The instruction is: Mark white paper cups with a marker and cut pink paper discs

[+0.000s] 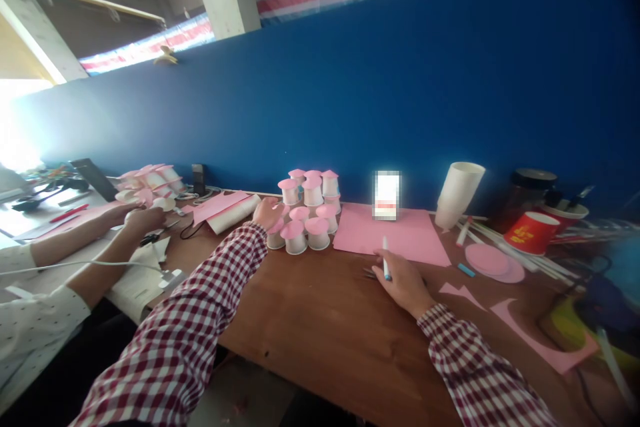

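Observation:
Several white paper cups with pink paper cone roofs (294, 238) stand stacked in a cluster on the table. My left hand (269, 213) is at the left side of this cluster, close against a pink cone. Its fingers are partly hidden, so I cannot tell whether it grips a cup. My right hand (403, 282) holds a white marker (385, 259) upright between thumb and fingers, with a blue part at the lower end. Just left of that hand, thin dark tips show on the table. Beyond it lies a pink paper sheet (350, 233) with a bright blurred object (387, 196) on it.
At right stand a paper cup stack (460, 193) and a red cup (532, 232). Pink discs (487, 259) and pink scraps (537, 337) lie nearer. A co-worker's hands (145, 221) work at left, near a white cable (100, 263). A blue partition (350, 100) borders the back.

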The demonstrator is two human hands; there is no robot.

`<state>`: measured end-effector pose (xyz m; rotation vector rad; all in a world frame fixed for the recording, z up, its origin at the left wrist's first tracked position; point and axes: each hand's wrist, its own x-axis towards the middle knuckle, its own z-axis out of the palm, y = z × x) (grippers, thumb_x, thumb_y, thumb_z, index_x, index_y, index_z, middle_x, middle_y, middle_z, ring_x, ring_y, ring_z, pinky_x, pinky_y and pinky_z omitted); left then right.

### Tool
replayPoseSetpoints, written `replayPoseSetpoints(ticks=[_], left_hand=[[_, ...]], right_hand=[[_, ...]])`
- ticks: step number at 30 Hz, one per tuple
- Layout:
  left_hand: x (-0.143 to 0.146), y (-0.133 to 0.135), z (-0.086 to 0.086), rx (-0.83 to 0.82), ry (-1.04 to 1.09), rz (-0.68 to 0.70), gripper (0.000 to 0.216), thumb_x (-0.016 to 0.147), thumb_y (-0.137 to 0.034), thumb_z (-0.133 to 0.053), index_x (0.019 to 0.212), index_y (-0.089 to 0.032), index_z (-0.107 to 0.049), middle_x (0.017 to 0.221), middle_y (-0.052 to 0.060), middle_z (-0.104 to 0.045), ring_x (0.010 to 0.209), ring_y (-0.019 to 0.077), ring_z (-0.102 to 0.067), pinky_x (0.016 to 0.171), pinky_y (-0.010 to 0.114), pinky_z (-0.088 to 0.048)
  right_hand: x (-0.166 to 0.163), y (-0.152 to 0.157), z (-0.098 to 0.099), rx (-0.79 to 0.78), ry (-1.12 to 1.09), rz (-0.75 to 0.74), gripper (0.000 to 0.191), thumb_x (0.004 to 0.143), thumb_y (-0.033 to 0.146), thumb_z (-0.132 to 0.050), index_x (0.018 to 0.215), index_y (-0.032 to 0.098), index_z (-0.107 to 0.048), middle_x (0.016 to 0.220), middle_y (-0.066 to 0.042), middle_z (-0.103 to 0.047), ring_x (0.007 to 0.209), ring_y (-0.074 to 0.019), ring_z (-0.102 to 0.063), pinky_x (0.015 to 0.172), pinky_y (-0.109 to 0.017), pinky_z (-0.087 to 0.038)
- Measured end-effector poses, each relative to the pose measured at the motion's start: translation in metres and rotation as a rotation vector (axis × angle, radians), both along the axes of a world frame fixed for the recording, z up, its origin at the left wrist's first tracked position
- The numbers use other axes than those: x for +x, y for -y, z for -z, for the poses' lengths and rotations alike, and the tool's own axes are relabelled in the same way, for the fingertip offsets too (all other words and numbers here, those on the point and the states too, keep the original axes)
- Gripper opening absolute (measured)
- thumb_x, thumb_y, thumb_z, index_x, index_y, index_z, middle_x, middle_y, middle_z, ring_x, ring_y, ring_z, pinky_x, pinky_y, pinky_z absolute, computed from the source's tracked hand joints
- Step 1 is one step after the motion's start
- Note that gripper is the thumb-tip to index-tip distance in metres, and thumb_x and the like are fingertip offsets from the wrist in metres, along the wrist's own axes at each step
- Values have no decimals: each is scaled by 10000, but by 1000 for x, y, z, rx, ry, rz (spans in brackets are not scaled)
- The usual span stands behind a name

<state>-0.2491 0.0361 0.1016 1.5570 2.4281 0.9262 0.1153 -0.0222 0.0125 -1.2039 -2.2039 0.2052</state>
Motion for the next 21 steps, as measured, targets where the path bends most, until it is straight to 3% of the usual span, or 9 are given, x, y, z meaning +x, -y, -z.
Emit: replayPoseSetpoints(ticks=[4,12,17,21], left_hand=[[15,6,-1,43,-94,89,466,769,-421,-497,1140,-141,-530,1177,124,-566,1097,236,-504,892,313,-382],[20,10,-6,58,-93,197,375,785,-358,-484,1082,-151,-580,1127,102,-603,1044,216,-548,892,317,-410],[8,30,4,250,-50,108,409,782,-357,-494,1139,-160,-531,1105,93,-599,1014,200,-559,905,333,-425],[8,64,26,363,-20,-44,543,752,-372,-546,1241,-166,-429,1200,121,-506,1070,221,-513,936,378,-416]], right_hand=[[0,1,0,15,-1,2,302,837,283,-494,1125,197,-512,960,-59,-643,892,-216,-592,785,-353,-466],[-1,1,0,11,-6,2,299,835,286,-501,1119,195,-515,953,-63,-649,887,-226,-598,763,-360,-476],[0,0,2,37,-16,-6,298,830,281,-511,1116,200,-517,938,-58,-652,867,-227,-600,755,-366,-483],[0,0,1,106,-68,-3,288,838,278,-510,1112,193,-525,930,-55,-652,863,-218,-598,763,-357,-487]])
